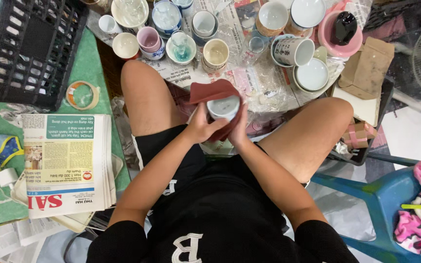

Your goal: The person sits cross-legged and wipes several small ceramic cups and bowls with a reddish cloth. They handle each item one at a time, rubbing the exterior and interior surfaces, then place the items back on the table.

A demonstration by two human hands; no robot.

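Note:
I sit with both knees apart and hold a small white ceramic cup (223, 107) between them, its base facing up. A dark red cloth (212, 91) wraps around the cup's far side and under it. My left hand (201, 125) grips the cup's left side with the thumb lying across the cloth. Pressed against the cloth on the cup's right side is my right hand (239, 129).
Several cups and bowls stand on newspaper (230, 73) ahead of my knees, with a pink bowl (339, 36) at the right. A black crate (23, 46) sits far left, a tape roll (82, 95) and stacked newspapers (66, 163) beside it. A blue plastic chair (386, 195) stands at the right.

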